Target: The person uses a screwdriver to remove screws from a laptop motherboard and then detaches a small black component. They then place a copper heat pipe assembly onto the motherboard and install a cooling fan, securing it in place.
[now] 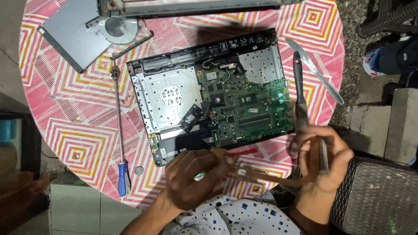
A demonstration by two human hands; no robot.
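The laptop [213, 93] lies opened on the bench [78, 130] with its bottom cover off, the green circuit board [244, 102] bare, and the removed disc drive [72, 32] and fan [119, 27] set aside at the far left; judged from this, disassembly is well advanced while the board remains seated. The left hand [191, 178] and right hand [324, 159] are both closed on a copper heat pipe [270, 176] held over the near edge, though motion blur hides the exact grip. A long screwdriver [119, 139] and a table knife [315, 72] lie unused beside the laptop.

A copper-coloured heat pipe [265, 176], long, thin and motion-blurred, lies crosswise at the table's near edge, just near of the opened laptop, held at both ends.
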